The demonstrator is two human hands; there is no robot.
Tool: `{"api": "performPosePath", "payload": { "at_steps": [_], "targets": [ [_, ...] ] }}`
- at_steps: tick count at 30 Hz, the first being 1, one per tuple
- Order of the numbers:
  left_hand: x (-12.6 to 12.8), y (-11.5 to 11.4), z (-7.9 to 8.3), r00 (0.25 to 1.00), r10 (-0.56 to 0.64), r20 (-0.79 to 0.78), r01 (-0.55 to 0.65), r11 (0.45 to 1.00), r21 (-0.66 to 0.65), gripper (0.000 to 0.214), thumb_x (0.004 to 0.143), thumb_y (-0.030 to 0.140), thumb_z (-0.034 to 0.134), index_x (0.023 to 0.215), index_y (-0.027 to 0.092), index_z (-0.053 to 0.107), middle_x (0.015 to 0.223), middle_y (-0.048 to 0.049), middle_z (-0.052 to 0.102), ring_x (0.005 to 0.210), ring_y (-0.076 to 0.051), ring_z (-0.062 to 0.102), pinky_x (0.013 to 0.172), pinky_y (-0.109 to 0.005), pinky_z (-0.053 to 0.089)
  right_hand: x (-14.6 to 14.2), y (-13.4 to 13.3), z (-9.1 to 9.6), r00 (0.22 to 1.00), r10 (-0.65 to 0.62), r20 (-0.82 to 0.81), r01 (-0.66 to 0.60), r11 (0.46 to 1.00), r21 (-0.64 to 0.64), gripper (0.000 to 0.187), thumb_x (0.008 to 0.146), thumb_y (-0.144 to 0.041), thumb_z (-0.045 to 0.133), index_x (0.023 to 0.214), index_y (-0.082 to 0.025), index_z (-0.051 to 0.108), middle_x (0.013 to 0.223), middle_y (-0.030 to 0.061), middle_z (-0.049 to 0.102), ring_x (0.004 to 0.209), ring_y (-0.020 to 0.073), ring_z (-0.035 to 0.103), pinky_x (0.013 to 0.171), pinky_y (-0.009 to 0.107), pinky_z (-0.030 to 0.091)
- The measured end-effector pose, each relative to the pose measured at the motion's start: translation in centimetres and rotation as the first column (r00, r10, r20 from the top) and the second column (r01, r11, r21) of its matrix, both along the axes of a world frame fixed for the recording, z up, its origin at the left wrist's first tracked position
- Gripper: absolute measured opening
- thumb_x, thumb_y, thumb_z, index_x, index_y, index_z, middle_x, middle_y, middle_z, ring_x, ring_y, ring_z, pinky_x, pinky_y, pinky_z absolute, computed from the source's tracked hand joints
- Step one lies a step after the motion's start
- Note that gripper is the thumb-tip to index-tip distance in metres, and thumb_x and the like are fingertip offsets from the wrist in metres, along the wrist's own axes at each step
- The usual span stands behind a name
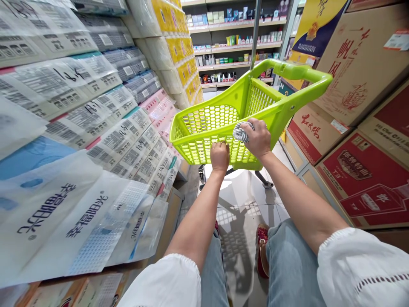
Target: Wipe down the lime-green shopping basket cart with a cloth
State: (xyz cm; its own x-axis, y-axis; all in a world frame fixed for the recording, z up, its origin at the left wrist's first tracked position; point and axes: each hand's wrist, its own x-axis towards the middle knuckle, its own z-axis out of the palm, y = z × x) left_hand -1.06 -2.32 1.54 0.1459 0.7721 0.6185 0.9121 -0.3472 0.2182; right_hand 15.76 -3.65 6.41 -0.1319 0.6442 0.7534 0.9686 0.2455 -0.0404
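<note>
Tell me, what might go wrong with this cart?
The lime-green shopping cart stands on caster wheels, so pressure on its side could make it roll. The bunched striped cloth in the right hand might snag on the basket's mesh. Stacked cardboard cartons stand close by, so a shifting cart could bump them.

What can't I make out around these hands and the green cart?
All in the head view:
- What, if anything, the left hand grips: the back of the hand hides its palm.
- The full shape of the striped cloth: the right hand covers part.
- Most of the left shoe: hidden by the arm and jeans leg.
- Labels on the bottles beyond the green cart: too small.
</note>
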Motion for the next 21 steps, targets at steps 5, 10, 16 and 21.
{"api": "performPosePath", "payload": {
  "at_steps": [5, 10, 16, 21],
  "targets": [
    [1.9, -0.9, 0.1, 0.993, -0.100, -0.057, 0.102, 0.994, 0.025, 0.033, 0.097, 0.028, 0.033, 0.093, 0.016, 0.063, 0.088, -0.0127, 0.062, 0.093, -0.025, 0.055, 0.085, -0.037, 0.041, 1.5, -0.2, -0.1, 0.999, 0.032, 0.008, -0.032, 0.999, -0.007, 0.035, 0.084, -0.023, 0.054, 0.117, -0.027, 0.061, 0.126, 0.0058, 0.053, 0.104, 0.0235, 0.045, 0.090, 0.034, 0.039],
    [4.3, 0.1, -0.8, 0.990, -0.124, -0.065, 0.119, 0.990, -0.076, 0.028, 0.095, 0.018, 0.036, 0.100, 0.014, 0.063, 0.093, -0.0137, 0.064, 0.095, -0.025, 0.055, 0.087, -0.037, 0.042, 2.0, -0.1, -1.1, 0.999, 0.045, 0.014, -0.045, 0.999, -0.021, 0.036, 0.084, -0.023, 0.053, 0.119, -0.029, 0.061, 0.126, 0.0042, 0.053, 0.103, 0.0234, 0.045, 0.089, 0.034, 0.039],
    [4.5, 1.2, -0.8, 0.990, -0.135, 0.039, 0.139, 0.983, -0.118, 0.024, 0.090, 0.013, 0.042, 0.092, 0.016, 0.066, 0.093, -0.0118, 0.065, 0.093, -0.023, 0.056, 0.091, -0.035, 0.041, 1.8, 0.1, -4.6, 0.997, 0.038, 0.061, -0.030, 0.990, -0.138, 0.031, 0.091, -0.025, 0.046, 0.117, -0.031, 0.063, 0.126, 0.0053, 0.055, 0.099, 0.0232, 0.045, 0.082, 0.033, 0.038],
    [4.1, 1.8, -1.2, 0.988, -0.147, 0.053, 0.151, 0.985, -0.084, 0.032, 0.096, 0.025, 0.035, 0.103, 0.016, 0.065, 0.094, -0.0121, 0.065, 0.096, -0.023, 0.055, 0.089, -0.034, 0.042, 1.8, -0.7, -8.5, 0.980, 0.107, 0.167, -0.054, 0.954, -0.296, 0.034, 0.096, -0.027, 0.036, 0.118, -0.029, 0.061, 0.129, 0.0063, 0.054, 0.101, 0.0239, 0.046, 0.079, 0.034, 0.037]
  ]
}}
